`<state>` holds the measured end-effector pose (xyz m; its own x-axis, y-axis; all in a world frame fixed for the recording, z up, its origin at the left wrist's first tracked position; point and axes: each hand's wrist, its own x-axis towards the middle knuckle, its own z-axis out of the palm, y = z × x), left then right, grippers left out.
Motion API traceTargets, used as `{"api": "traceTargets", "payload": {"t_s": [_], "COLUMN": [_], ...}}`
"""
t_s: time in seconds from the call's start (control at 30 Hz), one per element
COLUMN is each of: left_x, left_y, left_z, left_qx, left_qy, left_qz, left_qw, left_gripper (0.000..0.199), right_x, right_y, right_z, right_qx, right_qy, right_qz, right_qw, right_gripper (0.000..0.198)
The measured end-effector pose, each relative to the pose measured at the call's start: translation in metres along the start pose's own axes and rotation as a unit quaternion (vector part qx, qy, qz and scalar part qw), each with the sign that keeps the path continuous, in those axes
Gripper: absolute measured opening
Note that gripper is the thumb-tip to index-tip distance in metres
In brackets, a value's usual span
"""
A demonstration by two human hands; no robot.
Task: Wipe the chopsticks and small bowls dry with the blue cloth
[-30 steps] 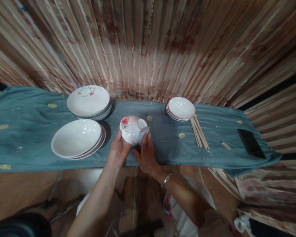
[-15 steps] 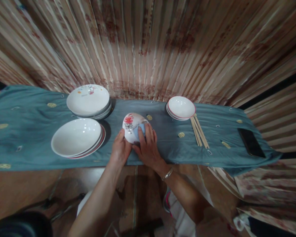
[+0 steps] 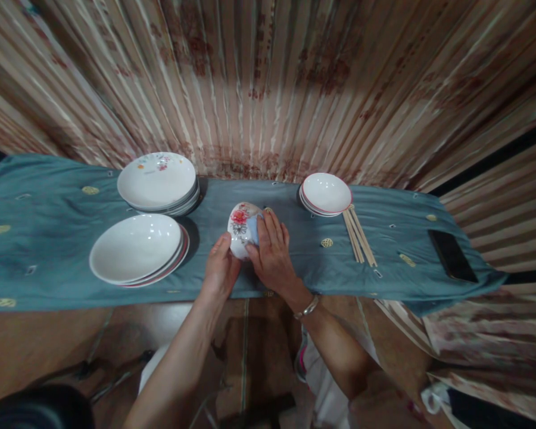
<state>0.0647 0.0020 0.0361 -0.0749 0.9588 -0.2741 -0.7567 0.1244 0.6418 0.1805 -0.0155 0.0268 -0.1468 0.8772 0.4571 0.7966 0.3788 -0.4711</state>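
A small white bowl (image 3: 240, 229) with red and grey flowers on its outside is held tilted above the table, its outer side towards me. My left hand (image 3: 220, 265) grips its near left edge, thumb on the outer side. On the bowl's right side, my right hand (image 3: 272, 253) presses a light blue cloth or sponge (image 3: 252, 229), fingers closed over it; which of the two it is I cannot tell. Much of the bowl's right part is hidden under that hand.
Left stand a stack of flowered plates (image 3: 158, 179) and a stack of larger white bowls (image 3: 136, 247). Right are small red-rimmed bowls (image 3: 326, 192), several chopsticks (image 3: 360, 235) and a black phone (image 3: 452, 255). A teal cloth (image 3: 312, 268) covers the narrow table before a curtain (image 3: 250, 77).
The bowl has turned and shifted slightly right in my left hand. My right hand and the blue piece have slid to the bowl's right side. The view has shifted a little.
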Motion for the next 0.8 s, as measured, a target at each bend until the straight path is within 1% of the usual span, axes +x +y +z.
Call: {"api": "traceTargets", "payload": {"t_s": [0.27, 0.53, 0.63, 0.8], "left_x": [-0.005, -0.004, -0.002, 0.0], "left_y": [-0.001, -0.003, -0.003, -0.004], "left_z": [0.005, 0.004, 0.003, 0.0], "left_qx": [-0.001, 0.005, 0.001, -0.003], "left_qy": [-0.015, -0.009, -0.007, -0.006], "left_qz": [0.001, 0.004, 0.009, 0.01], "left_qw": [1.0, 1.0, 1.0, 1.0], "left_gripper": [0.015, 0.015, 0.014, 0.019], "right_x": [0.007, 0.015, 0.014, 0.012], "right_y": [0.014, 0.04, 0.043, 0.04], "right_z": [-0.009, -0.007, -0.006, -0.002], "right_qx": [0.081, 0.194, 0.221, 0.259], "right_qy": [0.013, 0.026, 0.027, 0.037], "right_qz": [0.051, 0.099, 0.117, 0.14], "right_qw": [0.995, 0.976, 0.968, 0.955], "right_gripper": [0.057, 0.064, 0.069, 0.067]}}
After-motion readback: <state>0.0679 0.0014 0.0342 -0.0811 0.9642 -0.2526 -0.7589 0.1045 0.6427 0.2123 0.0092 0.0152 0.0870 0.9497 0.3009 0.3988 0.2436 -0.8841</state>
